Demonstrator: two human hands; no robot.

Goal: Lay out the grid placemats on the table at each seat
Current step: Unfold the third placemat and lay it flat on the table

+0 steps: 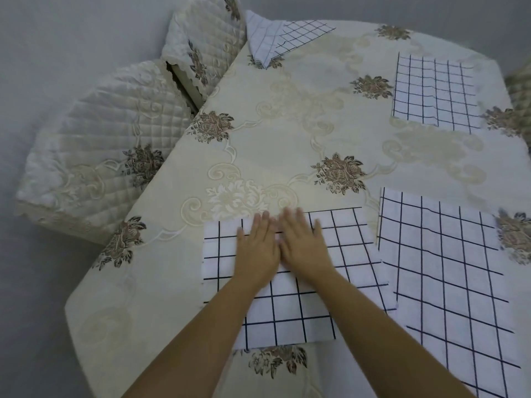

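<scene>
A white grid placemat (304,317) lies flat on the table near me. My left hand (257,249) and my right hand (304,245) rest side by side on its far half, palms down, fingers spread and slightly blurred. A second grid placemat (448,271) lies flat just to its right. A third grid placemat (434,93) sits at the far right of the table. A fourth grid placemat (275,38) lies at the far edge with one part folded over.
The table (258,145) wears a cream cloth with brown flower prints. Two chairs with quilted cream covers stand along its left side, one nearer (94,145) and one farther (207,38). Grey floor surrounds everything.
</scene>
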